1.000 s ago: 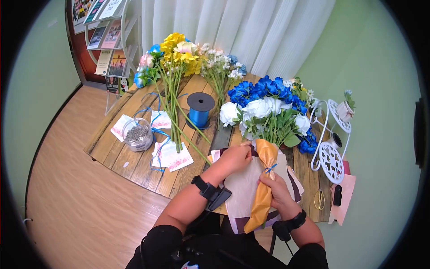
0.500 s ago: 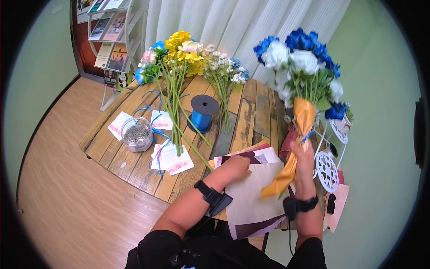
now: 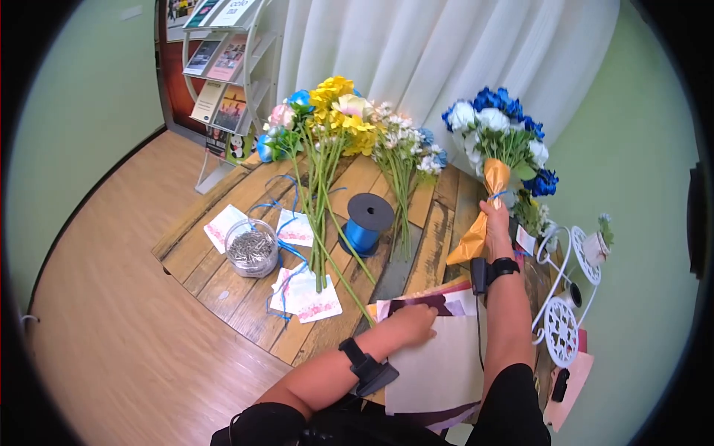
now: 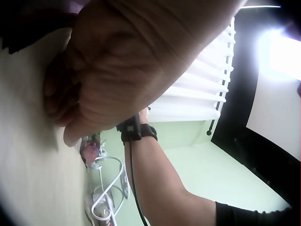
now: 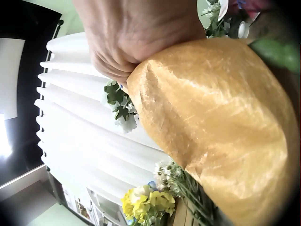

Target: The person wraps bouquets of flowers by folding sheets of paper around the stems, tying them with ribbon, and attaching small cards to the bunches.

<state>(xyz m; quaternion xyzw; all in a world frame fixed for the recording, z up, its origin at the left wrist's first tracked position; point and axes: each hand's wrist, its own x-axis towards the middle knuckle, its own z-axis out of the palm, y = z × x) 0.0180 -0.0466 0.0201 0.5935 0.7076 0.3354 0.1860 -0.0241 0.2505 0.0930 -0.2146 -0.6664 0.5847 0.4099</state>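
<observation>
My right hand (image 3: 497,215) grips a bouquet of blue and white flowers (image 3: 494,119) round its orange paper wrap (image 3: 471,241), just below a blue ribbon tie. It is held out at the far right of the table, flowers upward. In the right wrist view the crinkled wrap (image 5: 211,127) fills much of the picture, with the fingers curled at its narrow part. Near the front edge, my left hand (image 3: 410,325) rests on a stack of cream and purple wrapping paper (image 3: 439,364). Its fingers (image 4: 61,101) are loosely bent against the top sheet in the left wrist view.
Left of the paper stand a blue ribbon spool (image 3: 364,227) and a tub of metal clips (image 3: 251,249) among printed cards (image 3: 309,293). Yellow flowers (image 3: 335,111) and small white flowers (image 3: 405,145) lie behind. A white metal plant stand (image 3: 561,331) is on the right.
My right hand has lifted the bouquet off the table front and carried it forward to the far right. The left hand stays on the paper stack, its fingers no longer raised together.
</observation>
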